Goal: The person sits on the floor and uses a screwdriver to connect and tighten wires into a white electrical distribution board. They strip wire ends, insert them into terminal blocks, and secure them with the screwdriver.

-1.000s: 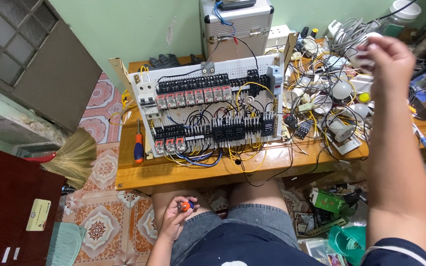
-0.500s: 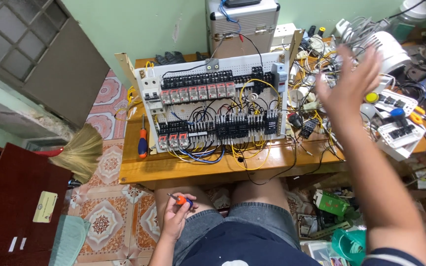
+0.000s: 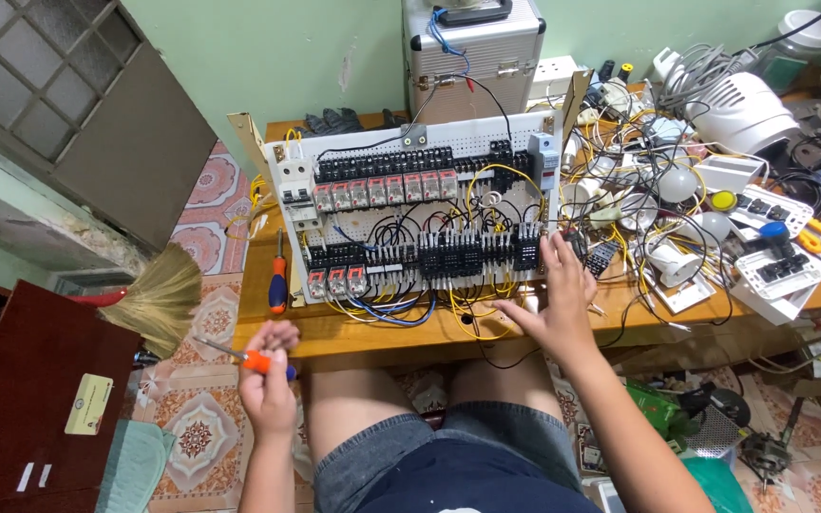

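Note:
My left hand (image 3: 268,375) is raised in front of the table edge and grips a small screwdriver (image 3: 239,357) with an orange handle, its shaft pointing left. My right hand (image 3: 556,302) rests with fingers spread on the wooden table (image 3: 353,332), at the lower right corner of a white wiring panel (image 3: 410,223). The panel stands tilted on the table and carries rows of black relays, red-topped modules, a breaker at left, and black, yellow and blue wires. A second screwdriver (image 3: 278,275) with a red and blue handle lies left of the panel.
A metal case (image 3: 472,52) stands behind the panel. Right of it the table holds tangled wires, bulbs (image 3: 677,183), white sockets and switch parts (image 3: 772,266). A straw broom (image 3: 159,299) and a dark red cabinet (image 3: 26,399) are at the left on patterned floor tiles.
My right hand came down from the cluttered right side of the table to the panel's lower right corner. My left hand rose from my lap with the orange screwdriver.

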